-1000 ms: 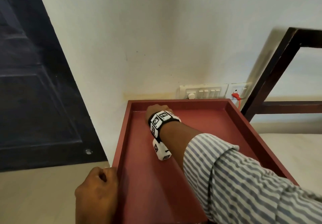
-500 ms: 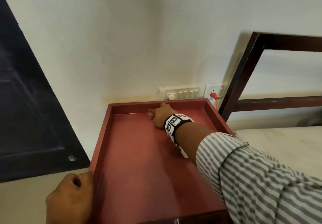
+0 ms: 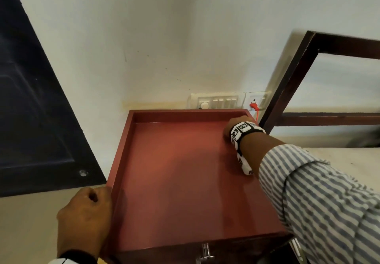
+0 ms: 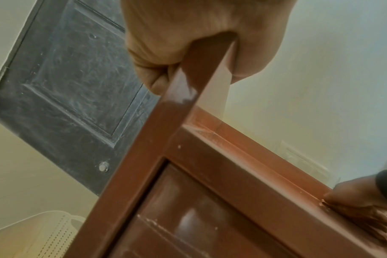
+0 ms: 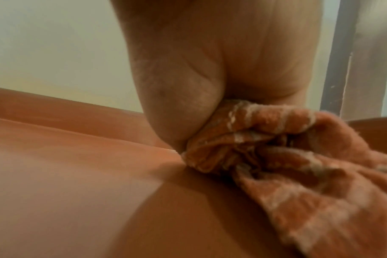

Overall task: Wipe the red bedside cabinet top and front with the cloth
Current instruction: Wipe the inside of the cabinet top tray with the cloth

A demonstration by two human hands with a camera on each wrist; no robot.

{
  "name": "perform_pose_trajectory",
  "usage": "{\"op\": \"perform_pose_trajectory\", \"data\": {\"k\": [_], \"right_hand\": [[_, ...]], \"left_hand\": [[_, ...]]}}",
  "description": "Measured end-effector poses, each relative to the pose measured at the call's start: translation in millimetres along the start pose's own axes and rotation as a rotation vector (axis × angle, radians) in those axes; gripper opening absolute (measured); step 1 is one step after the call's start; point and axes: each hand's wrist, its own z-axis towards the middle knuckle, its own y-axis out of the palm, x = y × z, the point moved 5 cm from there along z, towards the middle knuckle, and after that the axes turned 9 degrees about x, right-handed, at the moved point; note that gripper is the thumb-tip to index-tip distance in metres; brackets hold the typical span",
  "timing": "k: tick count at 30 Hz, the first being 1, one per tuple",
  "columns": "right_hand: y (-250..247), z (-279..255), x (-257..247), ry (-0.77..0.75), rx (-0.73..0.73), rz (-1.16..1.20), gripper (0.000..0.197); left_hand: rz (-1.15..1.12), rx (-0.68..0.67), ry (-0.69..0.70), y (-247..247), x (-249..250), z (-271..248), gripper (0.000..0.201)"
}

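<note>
The red bedside cabinet (image 3: 185,171) has a tray-like top with a raised rim. My right hand (image 3: 236,127) is at the top's far right corner and holds a bunched orange-and-white cloth (image 5: 276,157) down on the surface; the head view hides the cloth under the hand. My left hand (image 3: 84,216) grips the left rim near the front, its fingers curled over the rim's edge (image 4: 201,66). The left wrist view shows the right hand (image 4: 360,197) low against the back rim. A metal drawer handle (image 3: 205,252) shows on the cabinet's front.
A white wall rises right behind the cabinet, with a switch panel (image 3: 216,103) and a socket holding a red plug (image 3: 254,106). A dark wooden bed frame (image 3: 287,82) and mattress stand to the right. A dark door (image 3: 30,109) is at left. A cream perforated basket (image 4: 46,232) sits on the floor.
My right hand has swept with the cloth along the back of the top, from the left-centre to the far right corner. The left hand keeps its grip on the left rim.
</note>
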Motion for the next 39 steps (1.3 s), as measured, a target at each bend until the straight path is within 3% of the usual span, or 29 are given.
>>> {"op": "perform_pose_trajectory", "data": {"k": [3, 9, 14, 20, 22, 26, 32, 35, 39], "right_hand": [[-6, 2, -1, -0.031, 0.033, 0.017, 0.029], [-14, 13, -1, -0.031, 0.04, -0.039, 0.044], [-10, 1, -3, -0.131, -0.012, -0.04, 0.04], [0, -81, 14, -0.271, -0.059, -0.033, 0.026], [7, -112, 24, -0.221, -0.07, 0.095, 0.029], [37, -178, 50, 0.028, -0.064, 0.273, 0.04], [56, -237, 57, 0.177, 0.034, 0.426, 0.035], [42, -234, 44, 0.186, 0.042, 0.49, 0.038], [15, -232, -34, -0.056, 0.046, 0.578, 0.042]], "left_hand": [[0.011, 0.016, 0.027, -1, 0, -1, 0.043], [0.003, 0.067, 0.037, 2, -5, 2, 0.039], [-0.038, 0.08, 0.046, -3, -1, -1, 0.041], [-0.001, 0.056, 0.039, -7, 3, -4, 0.044], [0.007, 0.047, 0.024, -7, 2, -4, 0.046], [-0.005, 0.011, -0.025, -8, -2, -4, 0.05], [0.004, -0.039, -0.082, -15, 8, -12, 0.047], [0.0, -0.069, -0.146, -17, 7, -12, 0.054], [-0.029, -0.074, -0.2, -20, 11, -15, 0.06]]}}
